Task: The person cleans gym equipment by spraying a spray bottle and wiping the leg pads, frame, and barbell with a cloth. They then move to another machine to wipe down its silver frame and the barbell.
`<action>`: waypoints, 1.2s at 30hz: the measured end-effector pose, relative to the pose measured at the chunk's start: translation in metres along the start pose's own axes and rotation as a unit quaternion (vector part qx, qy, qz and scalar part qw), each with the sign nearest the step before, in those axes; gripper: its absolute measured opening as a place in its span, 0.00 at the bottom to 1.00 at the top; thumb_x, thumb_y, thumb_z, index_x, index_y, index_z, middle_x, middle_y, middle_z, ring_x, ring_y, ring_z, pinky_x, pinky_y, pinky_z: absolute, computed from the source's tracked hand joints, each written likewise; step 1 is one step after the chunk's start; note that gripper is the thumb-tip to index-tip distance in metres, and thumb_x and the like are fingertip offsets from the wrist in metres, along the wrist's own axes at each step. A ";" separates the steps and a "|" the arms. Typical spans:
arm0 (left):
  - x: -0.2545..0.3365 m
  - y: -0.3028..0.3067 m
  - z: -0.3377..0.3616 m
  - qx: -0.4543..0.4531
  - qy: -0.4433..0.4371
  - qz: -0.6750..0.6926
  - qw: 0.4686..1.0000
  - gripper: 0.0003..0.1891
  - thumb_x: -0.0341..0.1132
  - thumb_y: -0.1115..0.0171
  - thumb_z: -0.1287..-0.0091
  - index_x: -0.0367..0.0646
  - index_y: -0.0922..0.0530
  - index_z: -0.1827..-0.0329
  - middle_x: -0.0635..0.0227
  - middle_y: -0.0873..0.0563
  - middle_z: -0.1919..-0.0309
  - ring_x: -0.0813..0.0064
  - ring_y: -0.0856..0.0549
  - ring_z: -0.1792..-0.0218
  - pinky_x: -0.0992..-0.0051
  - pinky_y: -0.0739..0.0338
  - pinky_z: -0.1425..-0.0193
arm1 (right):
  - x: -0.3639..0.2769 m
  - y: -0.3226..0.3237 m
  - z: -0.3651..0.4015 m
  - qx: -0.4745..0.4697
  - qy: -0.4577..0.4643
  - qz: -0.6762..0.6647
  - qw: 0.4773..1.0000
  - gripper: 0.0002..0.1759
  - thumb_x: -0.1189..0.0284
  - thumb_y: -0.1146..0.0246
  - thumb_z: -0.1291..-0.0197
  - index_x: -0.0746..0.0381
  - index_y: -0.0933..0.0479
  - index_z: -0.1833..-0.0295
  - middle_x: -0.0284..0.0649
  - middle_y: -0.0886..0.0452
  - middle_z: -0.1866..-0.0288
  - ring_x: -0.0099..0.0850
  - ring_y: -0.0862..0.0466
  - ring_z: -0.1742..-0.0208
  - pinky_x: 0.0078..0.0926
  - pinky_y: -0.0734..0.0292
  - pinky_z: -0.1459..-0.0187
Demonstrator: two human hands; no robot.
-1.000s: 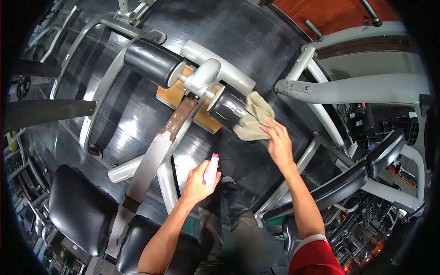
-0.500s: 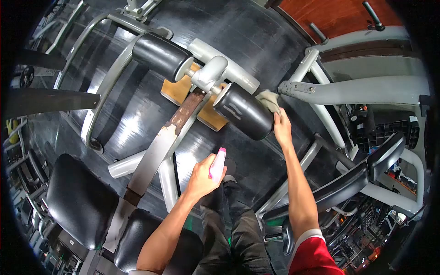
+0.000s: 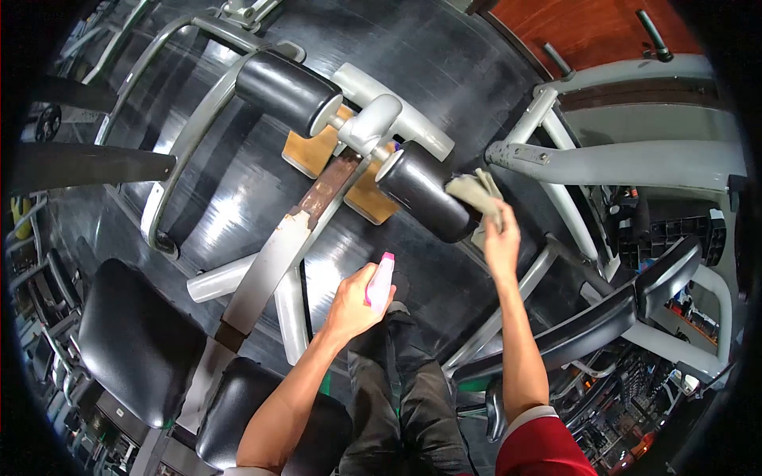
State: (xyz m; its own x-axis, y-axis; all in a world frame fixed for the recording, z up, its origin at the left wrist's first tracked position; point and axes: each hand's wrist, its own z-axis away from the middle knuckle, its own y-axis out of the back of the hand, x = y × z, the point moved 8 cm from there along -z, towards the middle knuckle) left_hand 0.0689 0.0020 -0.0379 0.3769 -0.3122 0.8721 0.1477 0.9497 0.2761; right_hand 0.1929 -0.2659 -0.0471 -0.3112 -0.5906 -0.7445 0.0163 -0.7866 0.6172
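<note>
Right hand is pinching a crumpled beige fabric cloth; cloth is fanning out beyond the fingertips, touching the outer end of a glossy black cylindrical padded roller. Left hand, apart from the roller, is clasping a white-and-pink plastic bottle.

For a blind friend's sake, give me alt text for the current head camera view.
A right hand holds a cloth at the end of a black roller on a gym machine; the left hand grips a pink-and-white bottle. Other equipment stands around.
</note>
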 end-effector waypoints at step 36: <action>0.006 0.008 -0.003 0.031 -0.010 0.005 0.999 0.12 0.29 0.30 0.40 0.36 0.22 0.57 0.57 0.12 0.64 0.61 0.10 0.62 0.70 0.19 0.57 | -0.049 -0.050 0.040 -0.153 0.477 0.375 0.780 0.32 0.79 0.37 0.52 0.48 0.22 0.38 0.31 0.24 0.32 0.35 0.30 0.27 0.39 0.34 0.26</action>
State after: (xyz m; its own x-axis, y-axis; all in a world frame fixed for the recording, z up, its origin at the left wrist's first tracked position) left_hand 0.0754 0.0079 -0.0319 0.3593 -0.3028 0.8827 0.0867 0.9526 0.2916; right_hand 0.1690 -0.1909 -0.0313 0.7409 -0.6560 -0.1441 0.1261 -0.0749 0.9892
